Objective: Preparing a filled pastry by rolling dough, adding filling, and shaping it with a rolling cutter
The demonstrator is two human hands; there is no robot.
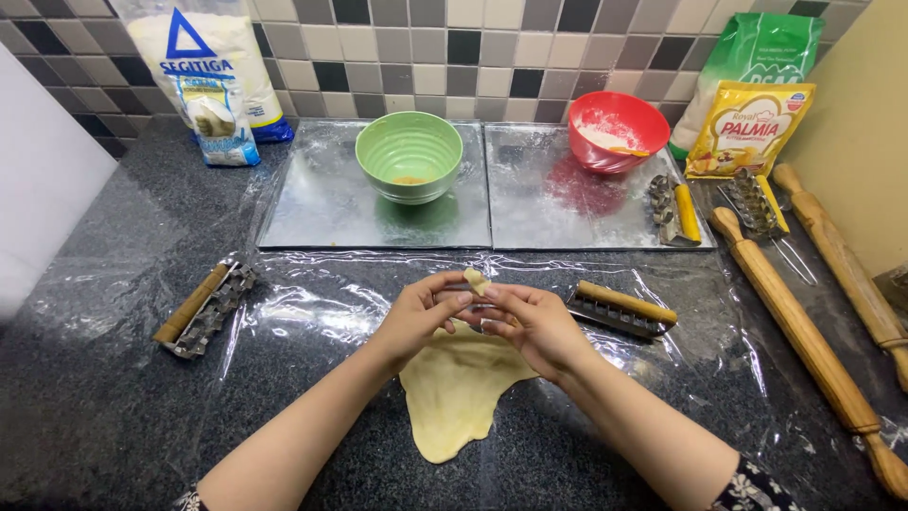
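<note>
Pinching a small folded piece of dough between the fingertips of my left hand and right hand, I hold it just above the flattened dough sheet, which lies on the plastic-covered counter. A wooden-handled cutter sits just beside my right hand.

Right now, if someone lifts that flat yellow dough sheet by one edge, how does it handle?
Probably floppy: the dough sheet lies thin and flat on the plastic film, its outline irregular, so it would likely drape and stretch. Likely tears easily, since the left hand and right hand hold a small dough piece. It may cling somewhat to the film.
</note>
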